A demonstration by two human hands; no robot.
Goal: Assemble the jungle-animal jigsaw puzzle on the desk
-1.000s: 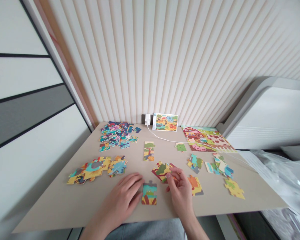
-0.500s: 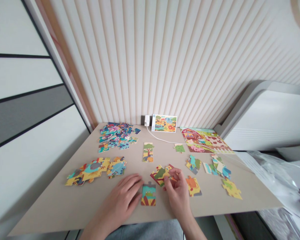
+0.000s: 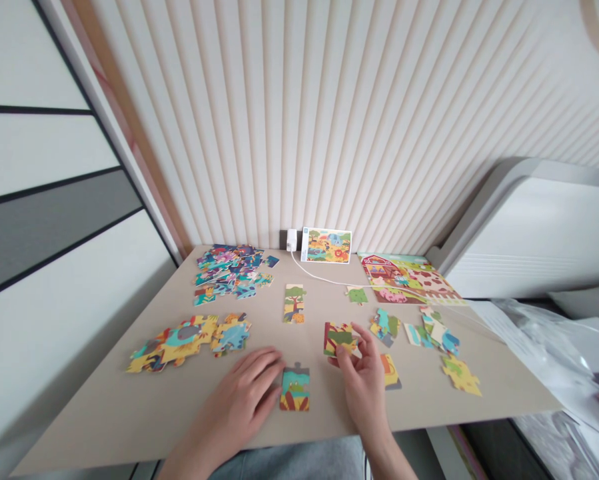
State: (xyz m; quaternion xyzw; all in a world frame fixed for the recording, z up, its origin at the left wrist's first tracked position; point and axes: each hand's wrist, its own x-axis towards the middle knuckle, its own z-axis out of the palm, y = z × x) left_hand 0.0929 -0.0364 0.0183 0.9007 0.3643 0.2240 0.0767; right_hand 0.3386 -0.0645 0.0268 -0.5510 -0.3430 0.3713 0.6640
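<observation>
Between the thumb and fingers of my right hand [image 3: 365, 377] is a jigsaw puzzle piece [image 3: 337, 338], green and yellow with dark red along its edge. My left hand [image 3: 249, 383] lies flat on the table with its fingers stretched out. Just right of its fingertips is a crocodile puzzle piece [image 3: 294, 392] with teal water and red-brown leaves. An orange and yellow puzzle piece [image 3: 392, 372] lies partly hidden behind my right hand. Farther back, two joined tree pieces [image 3: 294, 300] form an upright strip.
Piled puzzle pieces [image 3: 234, 267] lie at the back left, with yellow and blue pieces [image 3: 184, 340] nearer. A picture card [image 3: 328, 245] leans on the wall beside a white charger [image 3: 292, 240]. Its cable crosses a farm puzzle [image 3: 409, 280]. More pieces [image 3: 460, 375] lie at the right.
My right hand has moved slightly right, turning the held puzzle piece so its dark red edge is now upright at the left. My left hand stays put.
</observation>
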